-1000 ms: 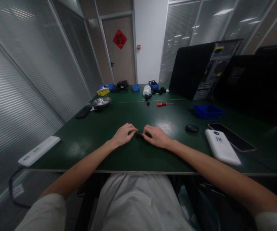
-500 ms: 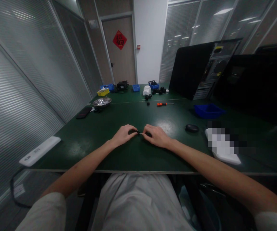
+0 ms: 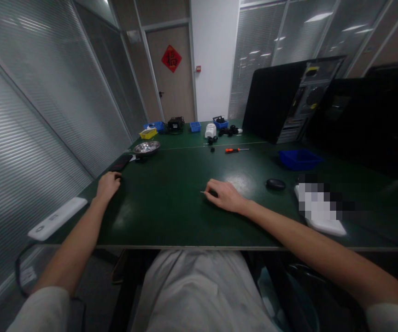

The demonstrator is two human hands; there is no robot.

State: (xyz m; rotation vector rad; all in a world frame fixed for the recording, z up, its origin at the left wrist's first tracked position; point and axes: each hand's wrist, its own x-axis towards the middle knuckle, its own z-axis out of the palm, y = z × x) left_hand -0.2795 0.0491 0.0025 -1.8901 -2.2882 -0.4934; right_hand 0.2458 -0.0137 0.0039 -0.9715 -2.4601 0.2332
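A thin light-coloured rod [image 3: 202, 192] sticks out to the left from the pinched thumb and index finger of my right hand [image 3: 225, 195], which is over the middle of the table. At the table's left side, my left hand [image 3: 108, 185] has its fingers curled together, just in front of a dark phone [image 3: 121, 162]. Whatever may be inside those fingers is hidden. Behind the phone sits a shiny round metal dish [image 3: 147, 147], with a small black part [image 3: 141, 159] beside it.
An orange-handled screwdriver [image 3: 232, 150] lies beyond my right hand. A black mouse [image 3: 275, 184], a blue tray [image 3: 300, 159] and a computer case [image 3: 278, 101] are to the right. A white power strip [image 3: 58, 218] lies at the left edge; small bins and black parts stand at the back.
My left hand has left the right hand and swung left towards the phone; the small black piece at its fingertips no longer shows. My right hand stays in place with the thin rod.
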